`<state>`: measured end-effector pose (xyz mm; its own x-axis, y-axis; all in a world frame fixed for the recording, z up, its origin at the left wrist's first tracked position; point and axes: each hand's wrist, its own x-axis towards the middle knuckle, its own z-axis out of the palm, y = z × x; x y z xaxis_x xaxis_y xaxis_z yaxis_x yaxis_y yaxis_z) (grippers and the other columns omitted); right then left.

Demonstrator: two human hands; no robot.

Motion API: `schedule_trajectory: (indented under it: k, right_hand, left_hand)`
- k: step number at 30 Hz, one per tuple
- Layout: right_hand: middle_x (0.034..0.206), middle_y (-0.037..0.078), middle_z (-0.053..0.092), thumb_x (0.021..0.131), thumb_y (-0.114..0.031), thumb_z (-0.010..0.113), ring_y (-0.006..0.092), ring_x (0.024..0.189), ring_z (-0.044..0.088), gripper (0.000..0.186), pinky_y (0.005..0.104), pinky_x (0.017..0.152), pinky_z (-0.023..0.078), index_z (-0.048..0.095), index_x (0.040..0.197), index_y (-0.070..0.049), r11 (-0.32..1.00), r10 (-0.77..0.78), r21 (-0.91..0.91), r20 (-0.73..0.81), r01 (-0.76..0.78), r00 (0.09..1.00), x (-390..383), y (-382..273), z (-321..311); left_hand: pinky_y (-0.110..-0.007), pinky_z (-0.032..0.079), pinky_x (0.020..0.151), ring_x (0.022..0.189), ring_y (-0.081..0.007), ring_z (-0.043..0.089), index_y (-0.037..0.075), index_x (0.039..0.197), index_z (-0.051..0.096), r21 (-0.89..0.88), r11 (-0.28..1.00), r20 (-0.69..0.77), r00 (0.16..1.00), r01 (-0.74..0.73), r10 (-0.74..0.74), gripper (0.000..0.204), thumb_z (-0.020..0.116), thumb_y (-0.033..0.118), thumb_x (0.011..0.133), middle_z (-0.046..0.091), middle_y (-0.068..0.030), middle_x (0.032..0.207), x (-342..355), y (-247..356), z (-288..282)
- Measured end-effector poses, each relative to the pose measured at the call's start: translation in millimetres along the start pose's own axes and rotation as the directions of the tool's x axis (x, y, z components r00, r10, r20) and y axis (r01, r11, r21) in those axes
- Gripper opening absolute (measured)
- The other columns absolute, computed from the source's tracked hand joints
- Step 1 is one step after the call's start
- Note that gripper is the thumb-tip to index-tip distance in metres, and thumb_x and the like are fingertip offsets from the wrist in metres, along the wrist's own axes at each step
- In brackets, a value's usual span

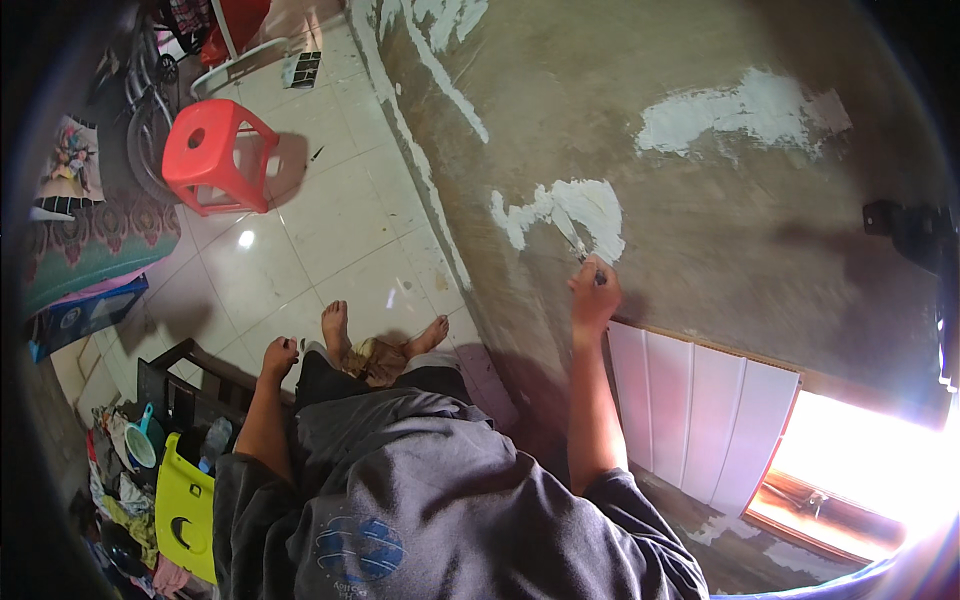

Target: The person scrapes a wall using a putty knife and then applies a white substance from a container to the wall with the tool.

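My right hand (pixel 597 294) is closed round the dark handle of a putty knife (pixel 572 236). Its thin metal blade lies against a patch of white filler (pixel 598 205) on the grey-brown wall (pixel 720 240). Low on the left, beside my leg, my left hand (pixel 279 358) is closed. Something small and dark shows at its fingertips, with a pale shape just past them; what it holds I cannot make out. Another white filler patch (pixel 745 118) spreads higher up to the right. Streaks of filler (pixel 445 75) run along the wall's left side.
A red plastic stool (pixel 215 155) stands on the tiled floor (pixel 330 225), near a bicycle (pixel 148 130). White ribbed panelling (pixel 690 410) covers the wall beside a bright window (pixel 850 460). Behind my left arm are a yellow-green plastic chair (pixel 185 510) and a clothes pile (pixel 130 500).
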<state>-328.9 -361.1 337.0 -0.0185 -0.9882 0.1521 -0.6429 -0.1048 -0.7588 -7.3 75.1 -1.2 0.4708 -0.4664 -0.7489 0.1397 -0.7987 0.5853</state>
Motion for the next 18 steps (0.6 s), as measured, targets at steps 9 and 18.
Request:
schedule_trajectory:
  k: [9, 18]
  right_hand:
    - [0.075, 0.014, 0.066, 0.090, -0.021, 0.064, 0.0207, 0.057, 0.063, 0.023, 0.0324, 0.056, 0.049, 0.068, 0.097, 0.001, 0.977, -0.188, -0.115, -0.074, 0.179, 0.979, 22, 44, 44]
    - [0.082, 0.017, 0.069, 0.091, -0.021, 0.061, 0.0207, 0.065, 0.066, 0.024, 0.0339, 0.063, 0.051, 0.068, 0.099, 0.000, 0.999, 0.002, -0.051, 0.094, 0.003, 0.996, 6, -39, 12]
  left_hand:
    - [-0.034, 0.053, 0.058, 0.059, -0.0222, 0.065, -0.005, 0.086, 0.057, -0.011, 1.000, 0.001, 1.000, 0.014, -0.014, 0.039, 0.053, 0.032, 0.094, 0.065, -0.0141, 0.071, -3, 10, 0]
    - [-0.034, 0.054, 0.059, 0.061, -0.0226, 0.066, -0.005, 0.086, 0.058, -0.010, 0.999, -0.010, 0.999, 0.041, -0.041, 0.037, 0.054, 0.031, 0.093, 0.065, -0.0147, 0.071, -8, 2, -4]
